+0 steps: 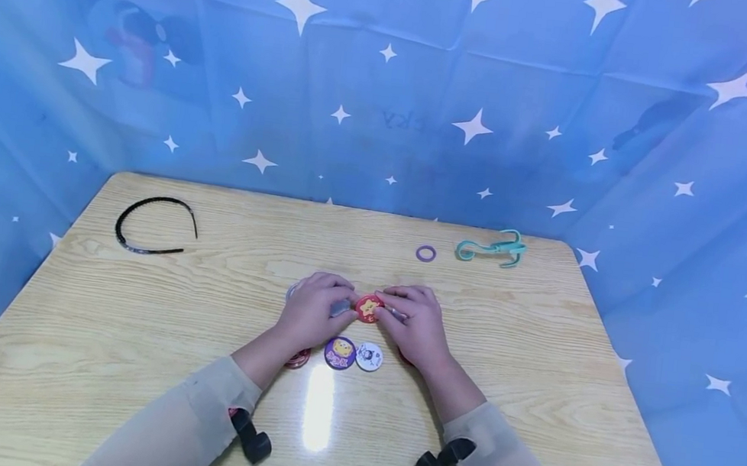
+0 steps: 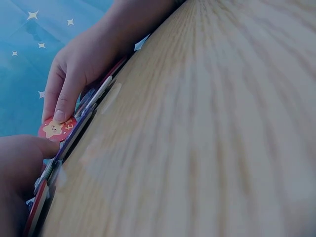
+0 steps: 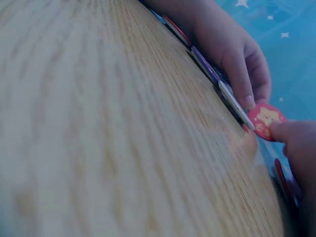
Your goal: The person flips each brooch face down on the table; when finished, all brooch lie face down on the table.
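A round red badge [image 1: 369,308] with a yellow star stands tilted up between my hands in the head view. From its left edge my left hand [image 1: 315,309] pinches it with thumb and fingers; my right hand [image 1: 419,329] pinches the right edge. Just nearer than the hands lie a purple round badge [image 1: 340,353] and a white round badge [image 1: 369,356], side by side. Partly under my left wrist is a dark red round badge [image 1: 297,359]. More round pieces are mostly hidden behind and beneath both hands.
A black headband [image 1: 120,226] lies at the table's far left. Toward the back right are a purple hair tie [image 1: 426,253] and a teal claw-shaped hair clip [image 1: 495,248]. Behind the wooden table [image 1: 534,405] hangs a blue star-patterned curtain [image 1: 374,110].
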`<move>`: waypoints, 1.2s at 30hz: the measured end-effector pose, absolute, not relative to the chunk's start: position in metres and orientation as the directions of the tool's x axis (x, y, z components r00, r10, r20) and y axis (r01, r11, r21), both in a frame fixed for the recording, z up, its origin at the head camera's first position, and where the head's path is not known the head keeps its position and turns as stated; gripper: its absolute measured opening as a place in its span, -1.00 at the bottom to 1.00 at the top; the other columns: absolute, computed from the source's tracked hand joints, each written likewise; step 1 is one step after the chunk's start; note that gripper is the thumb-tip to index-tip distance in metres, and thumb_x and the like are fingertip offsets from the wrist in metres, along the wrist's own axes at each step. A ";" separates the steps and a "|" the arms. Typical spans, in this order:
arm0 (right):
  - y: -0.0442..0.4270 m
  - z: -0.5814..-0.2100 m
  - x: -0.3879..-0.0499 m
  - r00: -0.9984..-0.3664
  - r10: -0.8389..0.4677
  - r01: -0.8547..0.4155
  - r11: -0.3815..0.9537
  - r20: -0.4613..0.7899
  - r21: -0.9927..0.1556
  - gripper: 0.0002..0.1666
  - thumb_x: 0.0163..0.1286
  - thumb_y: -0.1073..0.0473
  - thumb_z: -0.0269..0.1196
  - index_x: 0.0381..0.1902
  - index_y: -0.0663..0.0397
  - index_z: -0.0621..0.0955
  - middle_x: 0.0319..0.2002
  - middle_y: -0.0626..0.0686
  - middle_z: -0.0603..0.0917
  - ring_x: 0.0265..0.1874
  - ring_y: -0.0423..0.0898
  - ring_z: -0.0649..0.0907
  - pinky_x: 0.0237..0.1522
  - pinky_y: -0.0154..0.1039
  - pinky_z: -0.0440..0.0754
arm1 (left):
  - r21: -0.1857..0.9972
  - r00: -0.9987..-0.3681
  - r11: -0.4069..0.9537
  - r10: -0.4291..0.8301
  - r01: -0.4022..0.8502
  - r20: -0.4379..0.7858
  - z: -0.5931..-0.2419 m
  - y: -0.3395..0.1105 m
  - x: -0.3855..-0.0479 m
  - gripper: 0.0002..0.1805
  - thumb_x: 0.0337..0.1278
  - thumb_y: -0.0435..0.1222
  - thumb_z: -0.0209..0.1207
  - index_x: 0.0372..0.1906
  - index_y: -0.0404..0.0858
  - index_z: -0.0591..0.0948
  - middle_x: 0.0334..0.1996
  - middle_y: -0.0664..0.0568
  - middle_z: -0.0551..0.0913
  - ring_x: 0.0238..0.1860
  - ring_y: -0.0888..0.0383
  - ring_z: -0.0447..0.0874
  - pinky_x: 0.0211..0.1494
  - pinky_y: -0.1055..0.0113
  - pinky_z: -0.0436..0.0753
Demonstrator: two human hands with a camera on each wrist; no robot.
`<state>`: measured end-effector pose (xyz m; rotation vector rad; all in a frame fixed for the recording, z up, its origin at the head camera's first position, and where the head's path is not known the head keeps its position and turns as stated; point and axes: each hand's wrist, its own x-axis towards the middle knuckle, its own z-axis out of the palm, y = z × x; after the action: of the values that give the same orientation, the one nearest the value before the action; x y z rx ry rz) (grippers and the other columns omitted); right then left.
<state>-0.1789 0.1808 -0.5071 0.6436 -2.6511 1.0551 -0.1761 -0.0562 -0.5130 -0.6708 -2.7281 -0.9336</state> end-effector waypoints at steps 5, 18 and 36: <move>0.181 -0.507 -0.179 -0.882 -0.312 -0.471 0.630 0.354 -0.617 -0.66 0.37 0.10 0.54 0.09 -0.03 0.83 0.07 -0.01 0.79 0.17 0.02 0.57 0.24 0.08 0.49 | 0.543 -0.883 0.697 0.352 0.469 0.310 -0.513 -0.056 -0.175 -0.78 0.29 -0.09 0.48 -0.04 -0.02 0.82 0.17 0.04 0.72 0.33 -0.05 0.55 0.45 -0.13 0.41; 0.180 -0.506 -0.178 -0.848 -0.317 -0.528 0.571 0.424 -0.629 -0.70 0.30 0.17 0.59 -0.01 -0.03 0.86 -0.16 -0.07 0.84 0.01 -0.02 0.64 0.09 0.03 0.60 | 0.567 -0.886 0.681 0.344 0.463 0.310 -0.512 -0.056 -0.174 -0.84 0.29 -0.12 0.48 -0.09 -0.01 0.83 0.15 0.06 0.73 0.31 -0.03 0.56 0.42 -0.15 0.42; 0.180 -0.507 -0.177 -0.829 -0.307 -0.557 0.537 0.468 -0.633 -0.84 0.26 0.22 0.61 -0.20 -0.07 0.87 -0.23 -0.15 0.82 -0.04 -0.08 0.65 0.03 -0.07 0.62 | 0.606 -0.867 0.621 0.332 0.497 0.371 -0.516 -0.057 -0.176 -0.90 0.29 -0.18 0.47 -0.14 0.01 0.83 -0.06 0.13 0.80 0.20 -0.01 0.62 0.35 -0.12 0.48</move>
<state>-0.1769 0.1799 -0.5068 0.7184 -2.4779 1.1791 -0.1755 -0.0569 -0.5156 -0.6808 -2.6224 -1.0815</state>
